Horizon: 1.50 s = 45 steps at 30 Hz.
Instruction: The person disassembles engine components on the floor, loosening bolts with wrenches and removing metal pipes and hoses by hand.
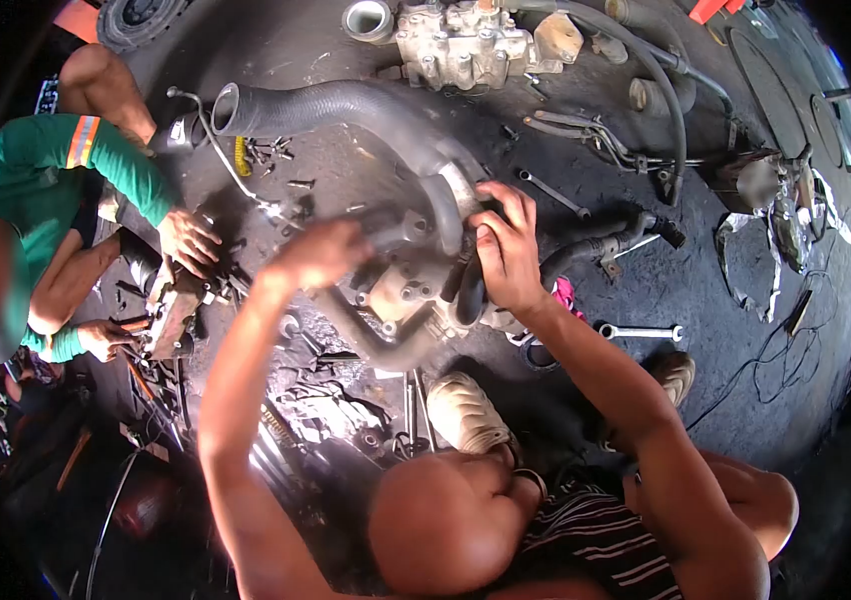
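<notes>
Right hand gripping the pipework, left hand blurring beside it

My right hand (511,250) is curling around the pipework (458,188) just right of centre in the frame, its fingers bending over the upper part and its thumb pressing along the near side. My left hand (321,255) is showing as a blur left of centre, hovering near the pipework; I cannot tell whether it is grasping anything or hanging loose.

The pipework is standing over a metal housing (396,295) in the middle of the frame, and a curved pipe (376,345) is bending around the housing's lower side. A thick ribbed hose (336,105) is stretching from the upper left towards the pipework, its open end facing left. Small bolts (271,152) are lying below that hose.

Right of my right hand, a pink cloth (564,293) is lying close by, with a large wrench (641,332) resting on the floor (666,270) farther right. A smaller wrench (554,193) is lying above, and a metal casting (461,45) is sitting at the top of the frame.

On the left of the frame, a co-worker in a green sleeve (121,165) is crouching, both hands (189,240) working at a separate metal part (174,315).
</notes>
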Motion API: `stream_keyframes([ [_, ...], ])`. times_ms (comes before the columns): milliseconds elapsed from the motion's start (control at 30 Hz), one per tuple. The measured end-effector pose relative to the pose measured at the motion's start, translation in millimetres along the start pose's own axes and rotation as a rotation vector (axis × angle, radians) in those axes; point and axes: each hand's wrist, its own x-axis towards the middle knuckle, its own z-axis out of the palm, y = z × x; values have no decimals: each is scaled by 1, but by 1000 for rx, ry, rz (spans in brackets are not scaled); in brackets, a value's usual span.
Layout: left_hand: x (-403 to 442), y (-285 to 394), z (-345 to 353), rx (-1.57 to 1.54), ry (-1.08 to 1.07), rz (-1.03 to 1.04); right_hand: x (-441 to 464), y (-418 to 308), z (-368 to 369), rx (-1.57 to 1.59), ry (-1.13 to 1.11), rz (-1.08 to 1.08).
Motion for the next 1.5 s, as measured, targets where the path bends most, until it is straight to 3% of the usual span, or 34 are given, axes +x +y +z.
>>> stream_keyframes([
  [33,-8,-11,26,-75,114,142,0,0,2,10,29,-9],
  [100,-16,30,26,-228,-321,-249,-1,1,7,17,52,3],
  [167,-21,36,65,-518,-64,-68,-1,2,6,12,38,0],
  [267,-24,42,94,-560,115,-15,3,0,0,-36,-13,-56],
  [300,-27,45,97,-793,-3,-211,6,-4,-3,-43,-27,-48],
  [400,-51,48,107,-910,123,-94,16,-15,-9,-19,21,-74],
  [467,-67,52,112,-1321,160,-96,33,-31,-15,-115,24,-220],
  [600,-82,33,154,-1383,415,-231,81,-69,7,-458,-439,-578],
  [633,-86,32,160,-1286,513,-258,91,-73,20,-636,-749,-551],
  [700,-96,35,167,-1101,604,-396,96,-68,54,-855,-1086,-485],
  [733,-97,33,178,-1130,623,-408,102,-76,59,-859,-1107,-517],
  [800,-91,25,201,-893,814,-395,116,-90,69,-1096,-1551,-362],
  [833,-90,22,205,-1004,733,-428,112,-83,74,-988,-1414,-304],
  [933,-80,18,225,-986,717,-450,113,-75,70,-1040,-1450,-395],
  [1000,-65,11,246,-666,924,-421,117,-70,59,-871,-1185,-562],
  [1167,-60,4,246,-858,906,-411,154,-102,9,-651,-1098,-607],
  [1267,-64,6,242,-1011,889,-419,172,-109,-18,-381,-1256,-269],
  [1367,-74,13,227,-1096,827,-424,184,-112,-47,-203,-1237,-257],
  [1400,-75,13,227,-1102,818,-416,184,-107,-56,-173,-1247,-67],
  [1500,-75,13,227,-1108,826,-395,178,-86,-91,-271,-1325,-47],
])
